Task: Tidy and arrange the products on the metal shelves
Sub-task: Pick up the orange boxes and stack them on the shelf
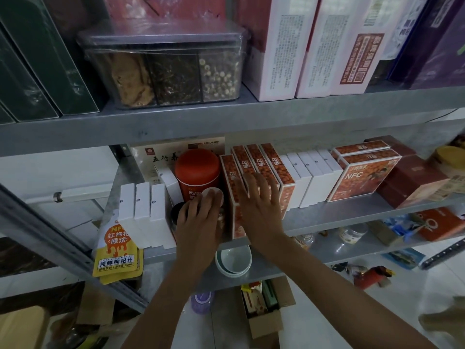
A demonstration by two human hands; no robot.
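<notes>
Fingers [202, 210] of the left hand [198, 225] curl over a small white-lidded jar [214, 195] at the front of the middle metal shelf [352, 212]; we log this as a grasp. Left of it we note yellow pouches [115, 255] hanging off the shelf edge, then three upright white boxes [143, 212]. A dark jar [175, 217] sits just beside the held one, with a red canister [197, 172] behind. The right hand [261, 210] lies flat, its fingers [253, 185] straight and spread, pressing on the row of orange boxes [274, 170] and gripping nothing. Further right we note more white boxes [312, 180], two NFC boxes [362, 177] and a dark red box [412, 187], all on the same shelf.
</notes>
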